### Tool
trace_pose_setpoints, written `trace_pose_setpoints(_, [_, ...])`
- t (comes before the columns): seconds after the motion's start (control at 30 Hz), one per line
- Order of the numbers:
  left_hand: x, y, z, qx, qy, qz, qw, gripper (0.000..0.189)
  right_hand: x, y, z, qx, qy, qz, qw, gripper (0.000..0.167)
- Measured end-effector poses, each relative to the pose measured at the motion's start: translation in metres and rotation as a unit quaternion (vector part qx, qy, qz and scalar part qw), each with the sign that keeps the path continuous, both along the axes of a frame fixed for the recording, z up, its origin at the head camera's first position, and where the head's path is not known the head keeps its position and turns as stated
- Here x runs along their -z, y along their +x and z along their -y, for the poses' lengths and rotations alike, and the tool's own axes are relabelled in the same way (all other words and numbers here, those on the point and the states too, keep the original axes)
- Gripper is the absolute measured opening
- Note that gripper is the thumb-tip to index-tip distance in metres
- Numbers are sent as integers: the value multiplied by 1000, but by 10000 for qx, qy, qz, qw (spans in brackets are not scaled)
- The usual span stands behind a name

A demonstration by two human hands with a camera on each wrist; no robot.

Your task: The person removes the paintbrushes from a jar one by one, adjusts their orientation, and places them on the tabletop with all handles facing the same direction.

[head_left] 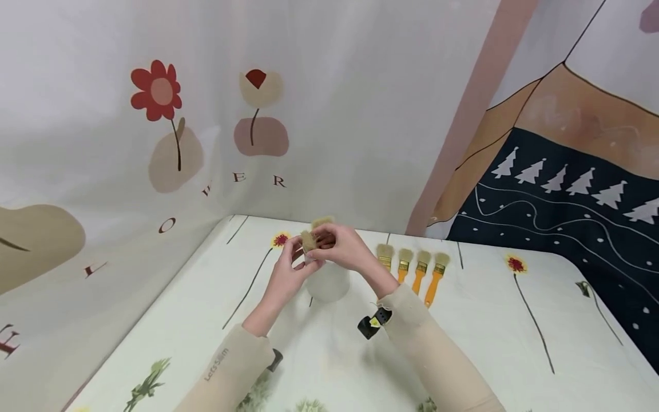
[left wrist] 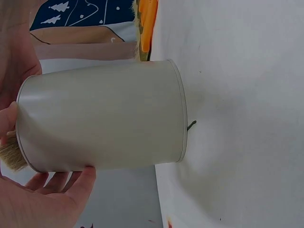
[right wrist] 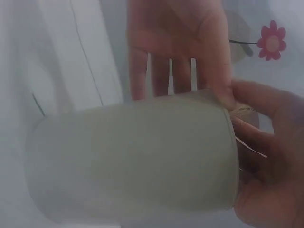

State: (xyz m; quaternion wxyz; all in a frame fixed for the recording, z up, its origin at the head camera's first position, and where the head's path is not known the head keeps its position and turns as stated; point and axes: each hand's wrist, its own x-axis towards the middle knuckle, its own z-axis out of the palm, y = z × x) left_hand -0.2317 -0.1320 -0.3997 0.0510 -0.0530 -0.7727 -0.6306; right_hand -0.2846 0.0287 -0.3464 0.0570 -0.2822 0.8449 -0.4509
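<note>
A pale grey cylindrical container point(head_left: 329, 288) stands on the white table in front of me. My left hand point(head_left: 286, 273) holds it near the top, fingers along the outer wall point(left wrist: 104, 118) and thumb at the rim. From the other side my right hand point(head_left: 344, 246) reaches over the opening, its fingers curled round the head of a paintbrush. Pale bristles of that paintbrush point(head_left: 308, 240) show between the two hands, just above the rim. Behind the right hand, another tuft of bristles point(head_left: 322, 220) sticks up. The brush handle is hidden by the container.
Several paintbrushes with orange handles point(head_left: 435, 286) lie side by side on the table, right of the container. The table's cloth point(head_left: 479, 332) has printed flowers. A pale curtain point(head_left: 350, 103) with flower prints hangs close behind the table. Black wrist straps point(head_left: 374, 323) sit at the sleeves.
</note>
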Motion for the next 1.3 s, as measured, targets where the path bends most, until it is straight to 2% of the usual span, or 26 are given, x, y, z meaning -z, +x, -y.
trace_pose_setpoints(0.2, [0,-1,1,-8,-106,-2,9999,71,1,-1,-1,317,143,-219,9992,27])
trace_pose_setpoints(0.33, [0,-1,1,-53,-140,9,9999,73,4,-1,-3,393,19,-360,9986,18])
trace_pose_setpoints(0.43, [-1,-1,1,-65,-149,18,9999,73,6,-1,-5,383,-243,-380,9982,17])
trace_pose_setpoints(0.57, [0,1,2,-104,-166,109,9997,72,11,-1,-8,326,-812,-112,9961,21])
trace_pose_setpoints(0.63, [0,1,2,-104,-134,133,9998,73,13,-1,-11,298,-1274,141,9913,24])
trace_pose_setpoints(0.8, [-2,-1,0,-88,-78,59,9999,73,7,-3,-18,385,-2218,538,9729,28])
trace_pose_setpoints(0.97, [-4,-1,0,-121,-118,35,9999,72,-7,-2,-26,718,-2806,363,9564,28])
trace_pose_setpoints(1.07, [-4,-2,-1,-162,-112,47,9998,72,-19,-2,-33,1001,-3365,260,9360,27])
trace_pose_setpoints(1.17, [-3,-2,-1,-181,-134,76,9997,72,-31,-1,-44,1324,-3908,83,9109,25])
trace_pose_setpoints(1.3, [-3,-2,0,-185,-167,43,9997,70,-45,-1,-63,1615,-4469,-260,8795,12])
